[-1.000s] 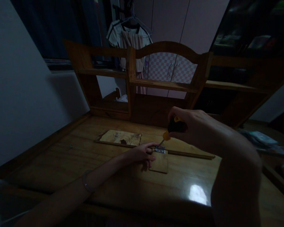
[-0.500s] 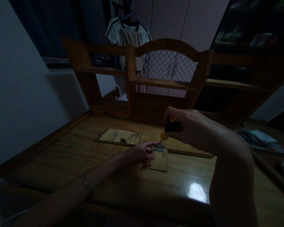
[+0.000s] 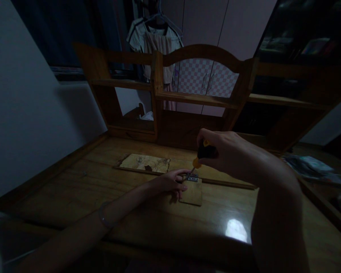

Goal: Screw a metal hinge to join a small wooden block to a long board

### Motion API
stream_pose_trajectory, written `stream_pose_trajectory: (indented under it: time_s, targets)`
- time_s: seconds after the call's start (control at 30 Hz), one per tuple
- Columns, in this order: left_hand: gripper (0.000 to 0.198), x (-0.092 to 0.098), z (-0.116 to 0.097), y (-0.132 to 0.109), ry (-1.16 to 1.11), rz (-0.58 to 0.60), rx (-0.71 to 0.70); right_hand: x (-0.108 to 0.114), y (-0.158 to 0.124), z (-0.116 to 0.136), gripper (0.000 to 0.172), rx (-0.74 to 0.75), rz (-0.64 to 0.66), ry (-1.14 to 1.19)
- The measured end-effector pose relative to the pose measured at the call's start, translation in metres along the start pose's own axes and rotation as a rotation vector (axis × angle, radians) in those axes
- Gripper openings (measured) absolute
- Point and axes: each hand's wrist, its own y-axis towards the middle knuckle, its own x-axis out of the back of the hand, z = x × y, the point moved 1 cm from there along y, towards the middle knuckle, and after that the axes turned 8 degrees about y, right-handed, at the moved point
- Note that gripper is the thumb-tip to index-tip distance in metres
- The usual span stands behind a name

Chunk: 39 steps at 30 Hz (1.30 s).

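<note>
In the head view my right hand [image 3: 221,146] is closed around the black and yellow handle of a screwdriver [image 3: 197,163]. The screwdriver slants down to the left, its tip at a small metal hinge [image 3: 192,177]. The hinge lies across the joint between a small square wooden board [image 3: 191,193] and a long wooden strip [image 3: 227,183] behind it. My left hand [image 3: 172,182] grips the small board at its left edge, thumb on top, with the index finger stretched toward the hinge. Whether a screw sits under the tip is too small to tell.
The wooden desk top [image 3: 102,189] carries a worn, peeling panel section [image 3: 144,163] left of the hinge. Behind stands a wooden shelf unit [image 3: 199,99]. Plastic-wrapped items [image 3: 315,170] lie at the right. A shirt [image 3: 156,41] hangs at the back.
Almost nothing differs. Both hands, the screwdriver and the small board keep nearly the same places, with only a slight shift of the view.
</note>
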Motion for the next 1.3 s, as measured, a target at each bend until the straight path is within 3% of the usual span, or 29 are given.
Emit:
stream_pose_trajectory:
  time_s: [0.27, 0.5, 0.7, 0.8, 0.9, 1.0, 1.2, 1.3]
  targets:
    - [0.08, 0.002, 0.005, 0.002, 0.009, -0.01, -0.03, -0.004, 0.002, 0.012, 0.033, 0.02, -0.015, 0.012]
    - [0.097, 0.005, 0.011, 0.007, 0.011, -0.052, -0.014, -0.01, 0.01, 0.027, 0.029, -0.074, -0.123, -0.103]
    - [0.089, -0.001, 0.0, 0.002, 0.033, -0.033, -0.047, -0.011, 0.013, 0.023, 0.032, 0.03, -0.127, 0.07]
    - [0.086, -0.002, -0.005, 0.0, 0.04, -0.02, -0.048, -0.012, 0.016, 0.019, 0.021, 0.053, -0.14, 0.087]
    - [0.083, -0.001, -0.007, -0.001, 0.065, -0.003, -0.043, -0.013, 0.019, 0.016, 0.01, 0.009, -0.185, -0.008]
    - [0.077, 0.0, -0.009, -0.003, 0.107, 0.002, -0.028, -0.011, 0.02, 0.013, 0.02, -0.082, -0.231, -0.13]
    - [0.075, 0.0, -0.013, -0.005, 0.116, 0.035, -0.028, -0.007, 0.02, 0.006, 0.015, -0.044, -0.19, 0.012]
    - [0.076, 0.001, -0.012, -0.004, 0.103, 0.053, -0.021, -0.009, 0.022, 0.004, 0.01, -0.045, -0.209, -0.026]
